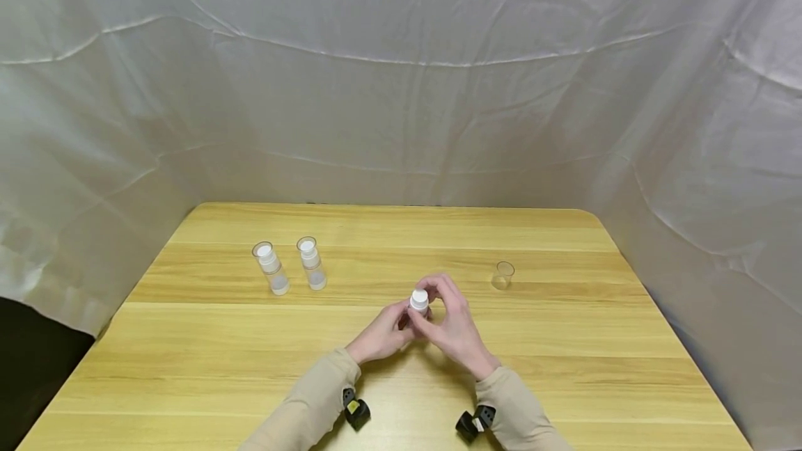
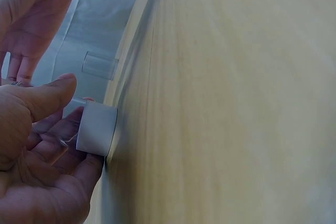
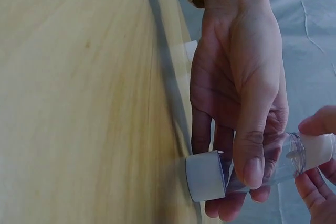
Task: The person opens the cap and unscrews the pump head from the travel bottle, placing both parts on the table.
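Note:
A clear pump bottle with a white pump head stands upright between the two hands. Its white base is at the tabletop in the left wrist view. My left hand grips the clear body, its thumb and fingers round it, as the right wrist view shows of the same left hand. Up at the white collar, my right hand pinches with thumb and fingers. The clear body is partly hidden by the left thumb.
Two similar bottles with clear caps, one at far left and one beside it, stand on the wooden table. To the right is a loose clear cap. Pale curtains surround the table.

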`<action>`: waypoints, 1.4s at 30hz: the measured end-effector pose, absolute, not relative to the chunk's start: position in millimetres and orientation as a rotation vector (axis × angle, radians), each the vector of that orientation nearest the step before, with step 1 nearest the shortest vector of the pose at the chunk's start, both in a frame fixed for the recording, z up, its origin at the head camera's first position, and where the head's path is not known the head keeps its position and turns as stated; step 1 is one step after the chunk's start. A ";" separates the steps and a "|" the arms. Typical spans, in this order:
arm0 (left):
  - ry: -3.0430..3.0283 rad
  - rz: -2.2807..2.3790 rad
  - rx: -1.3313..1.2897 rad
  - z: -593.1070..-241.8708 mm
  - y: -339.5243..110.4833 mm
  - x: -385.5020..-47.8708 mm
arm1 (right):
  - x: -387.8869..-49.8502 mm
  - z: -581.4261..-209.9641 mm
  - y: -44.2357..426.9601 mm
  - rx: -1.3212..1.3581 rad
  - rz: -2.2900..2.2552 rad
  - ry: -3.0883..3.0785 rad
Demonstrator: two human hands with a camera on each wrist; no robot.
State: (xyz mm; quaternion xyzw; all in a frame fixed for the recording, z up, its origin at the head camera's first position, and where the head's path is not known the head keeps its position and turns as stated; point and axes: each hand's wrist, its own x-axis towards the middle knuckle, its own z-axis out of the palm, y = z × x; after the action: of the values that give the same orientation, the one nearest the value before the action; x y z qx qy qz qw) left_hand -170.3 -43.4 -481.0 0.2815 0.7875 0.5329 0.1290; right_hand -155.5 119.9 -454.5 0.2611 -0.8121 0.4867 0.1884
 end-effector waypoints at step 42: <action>2.280 1.575 0.852 -484.0 -42.7 -170.6 | -155.1 -455.3 120.1 0.832 1.185 -2.213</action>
State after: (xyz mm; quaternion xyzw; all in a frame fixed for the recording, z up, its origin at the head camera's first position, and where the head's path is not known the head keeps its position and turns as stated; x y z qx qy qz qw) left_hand -170.6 -42.7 -484.0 0.2917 0.7808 0.5392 0.1208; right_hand -155.1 120.1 -455.3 0.3048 -0.8112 0.4344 0.2457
